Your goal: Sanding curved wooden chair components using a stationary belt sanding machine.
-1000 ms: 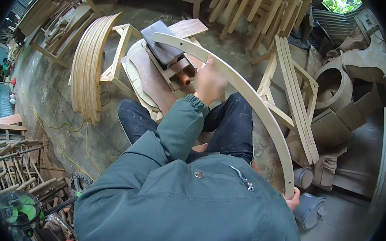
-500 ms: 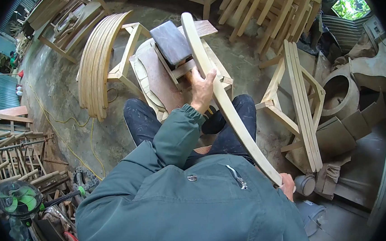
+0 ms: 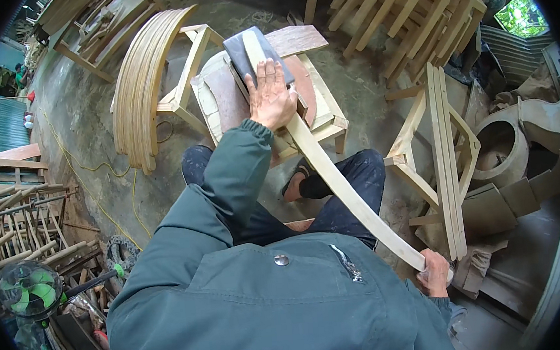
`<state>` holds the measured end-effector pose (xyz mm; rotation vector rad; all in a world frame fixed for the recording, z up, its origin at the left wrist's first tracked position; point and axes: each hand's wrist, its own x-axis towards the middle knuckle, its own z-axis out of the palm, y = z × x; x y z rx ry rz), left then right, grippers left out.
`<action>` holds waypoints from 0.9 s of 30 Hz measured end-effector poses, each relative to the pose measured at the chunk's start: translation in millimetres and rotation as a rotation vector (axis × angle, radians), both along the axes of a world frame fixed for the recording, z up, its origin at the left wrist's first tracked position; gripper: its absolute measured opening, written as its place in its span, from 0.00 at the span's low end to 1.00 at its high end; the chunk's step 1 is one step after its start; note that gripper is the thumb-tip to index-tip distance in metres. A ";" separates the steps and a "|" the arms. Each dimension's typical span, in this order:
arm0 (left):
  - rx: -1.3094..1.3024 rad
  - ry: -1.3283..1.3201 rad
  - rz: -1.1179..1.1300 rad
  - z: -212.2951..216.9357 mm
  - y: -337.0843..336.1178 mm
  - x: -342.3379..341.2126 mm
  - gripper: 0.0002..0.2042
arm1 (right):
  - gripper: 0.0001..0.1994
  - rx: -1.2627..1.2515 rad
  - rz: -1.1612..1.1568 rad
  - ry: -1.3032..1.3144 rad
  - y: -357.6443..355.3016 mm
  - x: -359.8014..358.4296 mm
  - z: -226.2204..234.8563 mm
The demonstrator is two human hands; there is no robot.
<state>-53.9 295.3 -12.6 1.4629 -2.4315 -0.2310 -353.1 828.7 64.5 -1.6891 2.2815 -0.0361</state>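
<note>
A long, curved wooden slat (image 3: 351, 199) runs from my right side up to a grey rectangular block (image 3: 241, 59) on a low wooden stand (image 3: 321, 99). The slat's far end lies over the block's top. My left hand (image 3: 272, 98) presses on the slat beside the block, fingers stretched out and lying flat along it. Near my right hip, my right hand (image 3: 434, 273) is wrapped round the slat's near end, part of which pokes out beyond the fist.
Several curved slats (image 3: 148, 86) lean stacked on a wooden frame at left. Straight slats (image 3: 445, 162) rest on another frame at right. Stacked wooden frames (image 3: 406, 20) stand at the far right. A green-bladed fan (image 3: 31, 289) is at lower left; a yellow cord (image 3: 88, 166) crosses the floor.
The slat's far end has come down and left onto the grey block. My left hand has gone from gripping it to lying flat on it; my right hand has come further into view.
</note>
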 end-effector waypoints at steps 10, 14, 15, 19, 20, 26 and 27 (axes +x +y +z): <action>-0.056 -0.111 0.031 8.1 -137.6 19.1 0.38 | 0.14 -0.077 -0.009 -0.076 -110.5 18.2 -52.4; -0.041 -0.064 0.099 3.7 -159.8 23.5 0.38 | 0.12 -0.166 0.000 -0.072 -133.0 31.0 -43.5; -0.087 -0.107 0.077 2.6 -151.8 18.8 0.38 | 0.12 -0.172 -0.007 -0.072 -121.9 27.5 -46.4; -0.159 -0.063 -0.030 -14.7 -66.3 0.2 0.40 | 0.16 -0.080 -0.021 -0.112 -34.6 11.2 -63.8; -0.131 -0.050 -0.044 -16.3 -41.2 -0.9 0.44 | 0.16 -0.027 -0.029 -0.089 -17.2 13.1 -55.3; 0.047 0.119 -0.039 -0.4 66.3 -10.0 0.43 | 0.18 -0.032 -0.189 -0.018 60.8 20.6 -4.1; 0.054 0.106 0.001 0.6 71.8 -11.6 0.42 | 0.19 -0.099 -0.159 0.023 62.4 17.9 7.2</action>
